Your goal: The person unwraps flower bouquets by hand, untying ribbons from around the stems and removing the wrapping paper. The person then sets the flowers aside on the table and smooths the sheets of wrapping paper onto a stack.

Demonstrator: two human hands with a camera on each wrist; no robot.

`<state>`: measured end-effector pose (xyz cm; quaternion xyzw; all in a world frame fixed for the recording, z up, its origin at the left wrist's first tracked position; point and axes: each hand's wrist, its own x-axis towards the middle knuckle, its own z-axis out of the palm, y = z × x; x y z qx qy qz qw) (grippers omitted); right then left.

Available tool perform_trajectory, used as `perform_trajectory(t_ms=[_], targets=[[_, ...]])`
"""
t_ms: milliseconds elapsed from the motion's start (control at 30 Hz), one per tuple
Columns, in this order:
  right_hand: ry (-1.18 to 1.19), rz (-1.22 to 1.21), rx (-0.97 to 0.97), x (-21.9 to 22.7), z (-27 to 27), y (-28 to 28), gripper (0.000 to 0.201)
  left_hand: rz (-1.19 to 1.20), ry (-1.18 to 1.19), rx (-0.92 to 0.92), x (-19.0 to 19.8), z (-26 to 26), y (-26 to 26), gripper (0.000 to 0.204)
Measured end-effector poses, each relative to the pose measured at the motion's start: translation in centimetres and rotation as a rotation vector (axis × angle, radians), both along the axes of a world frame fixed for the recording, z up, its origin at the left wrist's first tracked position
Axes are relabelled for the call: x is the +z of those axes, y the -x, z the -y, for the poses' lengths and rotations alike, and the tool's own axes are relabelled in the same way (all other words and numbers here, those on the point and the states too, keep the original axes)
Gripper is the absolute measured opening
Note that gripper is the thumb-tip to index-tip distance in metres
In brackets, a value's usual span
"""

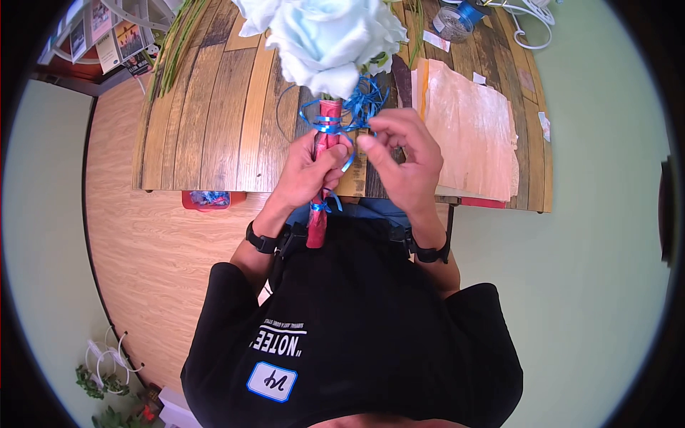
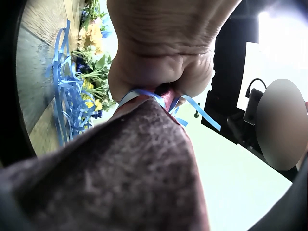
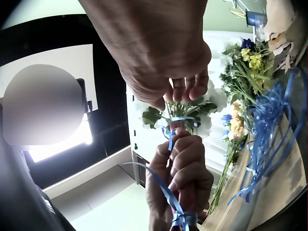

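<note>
My left hand (image 1: 314, 167) grips the red-wrapped handle (image 1: 316, 232) of a bouquet, fingers curled round it. At the top of the handle opens a big pale-blue rose (image 1: 335, 43). Blue ribbon (image 1: 328, 129) circles the handle just above the left hand, and a second ribbon tie (image 1: 319, 207) sits below. Beside the upper wrap, my right hand (image 1: 410, 160) has bent fingers, with thumb and forefinger pinching the ribbon. In the right wrist view, ribbon (image 3: 172, 137) lies below those fingertips. The handle's dark wrapped end (image 2: 130, 168) fills the left wrist view's foreground.
A tangle of blue ribbon (image 1: 367, 100) lies behind the bouquet on the wooden table (image 1: 214, 135). Pinkish paper sheets (image 1: 471, 135) are stacked at right. Green stems (image 1: 175, 53) lie at left; a ribbon spool (image 1: 467, 13) is at the back. A red bin (image 1: 239, 202) stands below the table edge.
</note>
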<state>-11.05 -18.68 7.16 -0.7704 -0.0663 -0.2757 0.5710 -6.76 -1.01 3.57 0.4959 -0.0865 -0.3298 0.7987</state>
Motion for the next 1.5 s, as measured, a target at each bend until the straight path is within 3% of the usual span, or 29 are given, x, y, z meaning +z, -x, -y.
perform_trajectory(t_ms=[100, 200, 300, 700, 900, 967, 1033, 1100, 1167, 1233, 1500], targets=[[0.150, -0.008, 0.017, 0.9, -0.9, 0.3, 0.029, 0.081, -0.052, 0.035, -0.9, 0.6, 0.2, 0.012], [0.296, 0.070, -0.085, 1.0, -1.9, 0.0, 0.032, 0.498, -0.291, 0.220, -2.6, 1.6, 0.2, 0.016], [0.381, -0.037, -0.132, 0.6, -2.3, -0.5, 0.030, 0.612, -0.414, 0.302, -2.8, 2.4, 0.1, 0.019], [0.285, -0.033, -0.128, -0.7, -2.5, -1.2, 0.018, 0.848, -0.673, 0.414, -1.6, 2.7, 0.3, 0.022], [0.325, 0.150, -0.112, -1.3, -2.0, -1.8, 0.015, 0.779, -0.597, 0.406, -1.5, 2.9, 0.2, 0.015], [0.127, 0.049, -0.050, -1.2, -2.1, -1.8, 0.014, 0.648, -0.434, 0.428, -1.2, 2.9, 0.1, 0.015], [0.086, 0.019, 0.008, -1.4, -1.8, -1.9, 0.013, 0.611, -0.379, 0.442, -0.9, 2.9, 0.0, 0.016], [-0.292, -0.092, 0.052, -2.2, -1.9, -2.1, 0.010, 0.363, -0.439, 0.301, -0.7, 2.1, -0.1, 0.015], [-0.360, -0.091, 0.067, -2.9, -1.3, -2.3, 0.011, 0.295, -0.399, 0.295, 0.5, 2.1, 0.0, 0.013], [-0.606, -0.205, -0.015, -2.9, -0.6, -2.2, 0.013, 0.107, -0.195, 0.221, 0.3, 1.8, -0.1, 0.016], [-0.826, -0.169, -0.111, -2.6, 2.6, -3.2, 0.014, 0.010, 0.001, 0.127, 0.6, 0.8, -0.4, 0.014]])
